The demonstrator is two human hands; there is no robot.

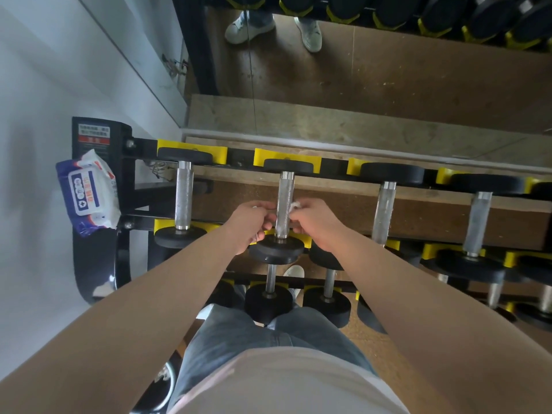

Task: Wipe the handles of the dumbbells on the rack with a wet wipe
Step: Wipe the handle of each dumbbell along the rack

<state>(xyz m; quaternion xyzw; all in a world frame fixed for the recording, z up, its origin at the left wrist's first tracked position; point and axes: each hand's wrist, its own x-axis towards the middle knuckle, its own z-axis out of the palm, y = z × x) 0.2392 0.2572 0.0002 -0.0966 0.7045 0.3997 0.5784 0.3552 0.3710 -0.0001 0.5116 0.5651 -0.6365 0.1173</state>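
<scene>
On the top tier of the rack (140, 218), the left hand (252, 225) curled its fingers round the second dumbbell's stiff, knurled handle (285, 195) while the right hand (316, 225) pinched a soft, limp wet wipe (295, 204) against it.

Knurled matt metal handle (284, 201), matt black rubbery dumbbell heads (276, 249), glossy plastic wipes pack (88, 194).

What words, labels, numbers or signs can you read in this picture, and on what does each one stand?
Blue and white soft pack of wet wipes: printed label with a white cross sign; its characters are too blurred to read.
White and red sticker on the black metal rack end plate: lines of text, too small and blurred to read.
Black round dumbbell discs: no markings show.
</scene>
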